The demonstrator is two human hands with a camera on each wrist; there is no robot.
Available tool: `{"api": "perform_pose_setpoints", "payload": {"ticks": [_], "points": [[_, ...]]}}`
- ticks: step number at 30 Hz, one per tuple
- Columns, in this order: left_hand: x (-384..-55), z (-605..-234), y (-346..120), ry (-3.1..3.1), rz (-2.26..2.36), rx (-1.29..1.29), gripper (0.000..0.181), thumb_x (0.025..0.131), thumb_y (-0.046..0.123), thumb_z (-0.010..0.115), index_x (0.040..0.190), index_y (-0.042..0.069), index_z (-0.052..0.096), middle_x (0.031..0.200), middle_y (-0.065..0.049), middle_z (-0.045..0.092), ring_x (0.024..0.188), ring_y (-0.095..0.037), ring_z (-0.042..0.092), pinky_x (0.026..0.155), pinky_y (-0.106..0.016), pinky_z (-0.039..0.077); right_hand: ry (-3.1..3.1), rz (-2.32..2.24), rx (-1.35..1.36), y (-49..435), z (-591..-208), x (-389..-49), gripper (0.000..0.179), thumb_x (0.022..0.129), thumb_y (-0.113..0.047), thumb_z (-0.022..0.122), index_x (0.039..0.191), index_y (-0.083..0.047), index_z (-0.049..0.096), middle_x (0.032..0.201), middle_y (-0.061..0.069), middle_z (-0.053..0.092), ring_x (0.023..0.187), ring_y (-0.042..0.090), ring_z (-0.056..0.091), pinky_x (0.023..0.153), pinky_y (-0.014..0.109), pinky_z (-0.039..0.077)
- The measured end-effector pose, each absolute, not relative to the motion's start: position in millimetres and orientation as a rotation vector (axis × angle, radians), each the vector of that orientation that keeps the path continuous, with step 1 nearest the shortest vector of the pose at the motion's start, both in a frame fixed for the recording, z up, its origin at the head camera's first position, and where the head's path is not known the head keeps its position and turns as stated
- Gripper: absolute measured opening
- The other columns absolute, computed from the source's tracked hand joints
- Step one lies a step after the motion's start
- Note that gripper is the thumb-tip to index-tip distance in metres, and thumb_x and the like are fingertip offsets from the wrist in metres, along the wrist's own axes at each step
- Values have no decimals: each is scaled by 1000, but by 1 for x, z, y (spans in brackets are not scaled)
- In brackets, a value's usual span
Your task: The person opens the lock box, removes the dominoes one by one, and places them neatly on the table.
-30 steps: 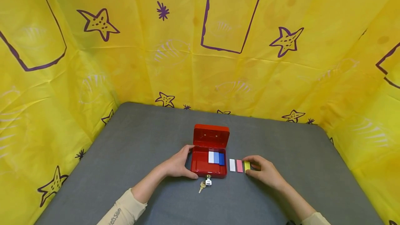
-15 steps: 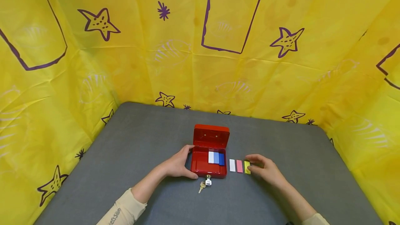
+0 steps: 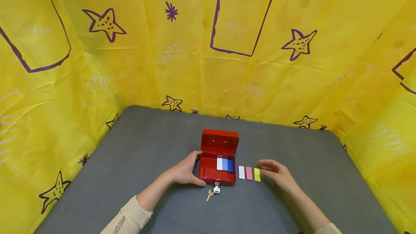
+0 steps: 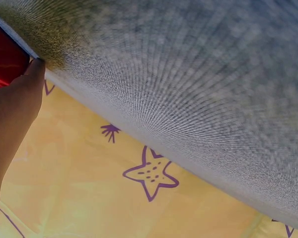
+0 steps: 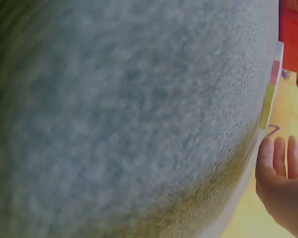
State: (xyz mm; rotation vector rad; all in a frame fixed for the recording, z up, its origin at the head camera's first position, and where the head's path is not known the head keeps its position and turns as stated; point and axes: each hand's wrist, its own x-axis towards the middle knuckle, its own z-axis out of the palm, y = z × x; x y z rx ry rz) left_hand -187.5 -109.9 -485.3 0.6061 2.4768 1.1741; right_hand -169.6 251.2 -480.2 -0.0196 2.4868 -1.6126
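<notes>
Judged from how things lie, the work looks about half done: three blocks are inside the red box [image 3: 208, 173] and three are outside it, though whether they are going in or coming out cannot be told. The white block [image 3: 219, 164], light blue block [image 3: 225, 164] and dark blue block [image 3: 230, 166] sit side by side in the far right part of the box. On the worktop [image 3: 156, 140] just right of it lie a second white block [image 3: 241, 172], a pink block [image 3: 248, 173] and, furthest right, a yellow block [image 3: 257, 175], in a row with narrow gaps. The lid [image 3: 219, 142] stands raised at the far side; a silver key [image 3: 216, 189] and a brassy key [image 3: 209, 194] are at the near side. The left hand [image 3: 186, 170] grips the box's left end, thumb at the near corner and fingers at the far one. The right hand [image 3: 279, 176], thumb and fingers apart, is just right of the yellow block and holds nothing. Only the head view shows the box's contents and keys; the left wrist view has just a box corner and part of the hand, while the right wrist view shows the outside row almost edge-on and several separate fingertips near the yellow block.
</notes>
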Motion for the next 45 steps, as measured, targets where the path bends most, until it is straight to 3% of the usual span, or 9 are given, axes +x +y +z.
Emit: {"api": "perform_pose_setpoints", "payload": {"ticks": [12, 25, 39, 45], "points": [[-187, -485, -110, 2481, 1166, 592, 93, 64, 37, 81, 135, 13, 27, 126, -4, 40, 113, -19, 41, 91, -43, 41, 2283, -1808, 105, 239, -479, -173, 47, 84, -19, 66, 124, 1, 52, 121, 18, 56, 100, 15, 59, 84, 23, 47], [-187, -484, -110, 2487, 1162, 604, 94, 64, 38, 81, 135, 12, 26, 126, -4, 40, 112, -19, 42, 92, -43, 41, 2226, -1827, 51, 213, -470, -178, 46, 85, -19, 65, 124, -1, 52, 122, 17, 55, 106, 24, 56, 91, 36, 45], [-186, -483, -110, 2486, 1180, 620, 93, 64, 36, 81, 135, 10, 27, 125, -4, 41, 111, -19, 42, 92, -43, 40, 2239, -1799, -28, 182, -460, -178, 42, 85, -18, 65, 122, -4, 54, 120, 15, 57, 104, 23, 56, 91, 41, 45], [-187, -484, -109, 2484, 1173, 619, 93, 64, 38, 81, 134, 11, 27, 124, -4, 41, 111, -19, 42, 91, -43, 41, 2200, -1797, -151, 166, -439, -172, 38, 87, -10, 62, 123, 1, 53, 123, 24, 52, 104, 27, 55, 90, 37, 46]]}}
